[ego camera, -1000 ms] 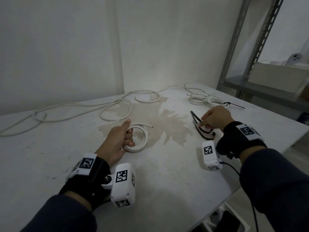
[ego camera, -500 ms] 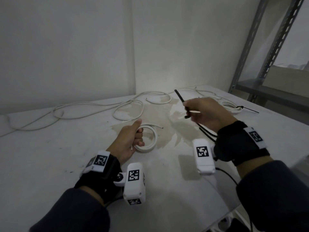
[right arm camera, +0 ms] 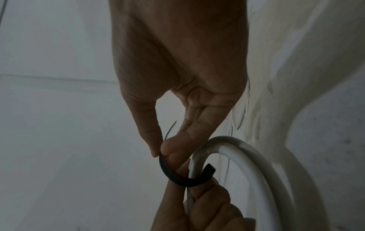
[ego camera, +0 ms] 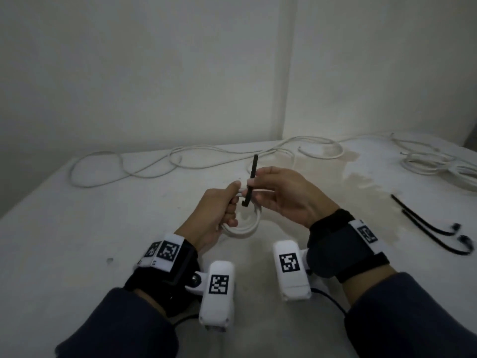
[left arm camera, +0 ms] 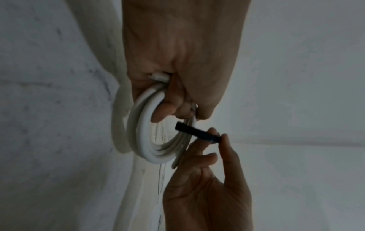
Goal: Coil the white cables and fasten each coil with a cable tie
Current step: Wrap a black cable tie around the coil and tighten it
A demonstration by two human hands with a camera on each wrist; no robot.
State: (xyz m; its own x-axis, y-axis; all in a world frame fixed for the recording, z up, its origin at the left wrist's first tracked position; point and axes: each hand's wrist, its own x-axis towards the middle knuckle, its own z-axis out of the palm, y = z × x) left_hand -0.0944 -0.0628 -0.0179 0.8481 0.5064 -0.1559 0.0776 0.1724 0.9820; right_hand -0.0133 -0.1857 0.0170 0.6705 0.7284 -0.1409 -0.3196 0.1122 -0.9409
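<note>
My left hand point(ego camera: 219, 210) grips a small coil of white cable point(ego camera: 247, 226), lifted just above the table point(ego camera: 77, 241). The coil point(left arm camera: 144, 137) hangs from my curled fingers. My right hand point(ego camera: 284, 195) pinches a black cable tie point(ego camera: 252, 177) between thumb and forefinger, held upright against the coil's top. In the right wrist view the tie point(right arm camera: 185, 179) curves under the cable point(right arm camera: 247, 156), its head end poking up past it. The tie's head point(left arm camera: 181, 126) sticks out inside the coil's ring.
Long loose white cable point(ego camera: 180, 161) trails across the back of the table. Another bundle of white cable point(ego camera: 438, 166) lies at the far right. Two spare black ties point(ego camera: 433, 226) lie on the table to the right. A wall corner stands behind.
My right hand carried the tie from the right side over to the coil. My left hand lifted the coil and brought it toward the middle; the tie now touches it.
</note>
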